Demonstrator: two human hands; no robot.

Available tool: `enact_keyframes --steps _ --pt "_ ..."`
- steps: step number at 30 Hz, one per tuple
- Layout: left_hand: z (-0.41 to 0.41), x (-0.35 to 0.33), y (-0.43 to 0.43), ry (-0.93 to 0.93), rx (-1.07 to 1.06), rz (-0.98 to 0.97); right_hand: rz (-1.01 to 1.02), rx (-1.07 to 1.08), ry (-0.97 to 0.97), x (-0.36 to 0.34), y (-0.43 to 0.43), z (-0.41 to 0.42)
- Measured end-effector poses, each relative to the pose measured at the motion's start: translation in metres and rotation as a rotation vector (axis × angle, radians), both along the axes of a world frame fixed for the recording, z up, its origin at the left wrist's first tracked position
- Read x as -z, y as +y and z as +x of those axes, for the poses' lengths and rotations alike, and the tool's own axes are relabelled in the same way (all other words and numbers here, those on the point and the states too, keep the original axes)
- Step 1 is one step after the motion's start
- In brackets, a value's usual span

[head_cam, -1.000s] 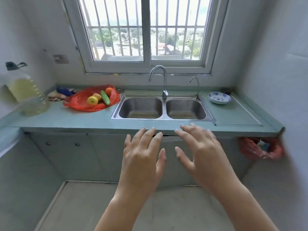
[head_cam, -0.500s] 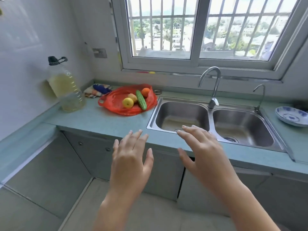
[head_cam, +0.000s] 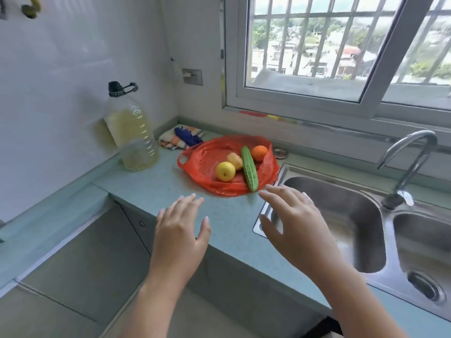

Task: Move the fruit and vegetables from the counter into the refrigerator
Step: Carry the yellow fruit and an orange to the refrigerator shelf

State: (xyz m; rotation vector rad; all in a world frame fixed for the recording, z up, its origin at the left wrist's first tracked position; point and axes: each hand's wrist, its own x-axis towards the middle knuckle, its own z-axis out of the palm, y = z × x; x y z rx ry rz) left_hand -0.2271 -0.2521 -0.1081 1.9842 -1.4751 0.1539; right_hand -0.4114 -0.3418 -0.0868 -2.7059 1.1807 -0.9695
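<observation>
A red plastic bag (head_cam: 207,157) lies spread open on the pale green counter (head_cam: 156,191), left of the sink. On it rest a yellow apple (head_cam: 225,171), a pale pear (head_cam: 234,160), a green cucumber (head_cam: 249,172) and an orange (head_cam: 259,153). My left hand (head_cam: 181,230) hovers over the counter's front edge, fingers apart, holding nothing. My right hand (head_cam: 292,223) is spread open just in front of the cucumber's near tip, not touching it. No refrigerator is in view.
A large bottle of yellow oil (head_cam: 133,132) stands against the left wall. A folded cloth (head_cam: 180,140) lies behind the bag. The steel double sink (head_cam: 353,215) with its tap (head_cam: 410,167) is at the right, under a barred window (head_cam: 341,45).
The view has swung left and closer to the bag. Both open hands have come forward over the counter toward the fruit; nothing has been picked up.
</observation>
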Motion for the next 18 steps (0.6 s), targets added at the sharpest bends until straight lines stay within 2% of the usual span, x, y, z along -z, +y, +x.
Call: enact_keyframes --steps 9,18 --pt "0.104 0.025 -0.089 0.021 0.068 0.076 0.048 0.009 -0.021 0.021 -0.074 0.099" --pt "0.174 0.047 -0.188 0.083 0.241 0.18 0.194 0.156 -0.004 0.038 -0.15 0.173"
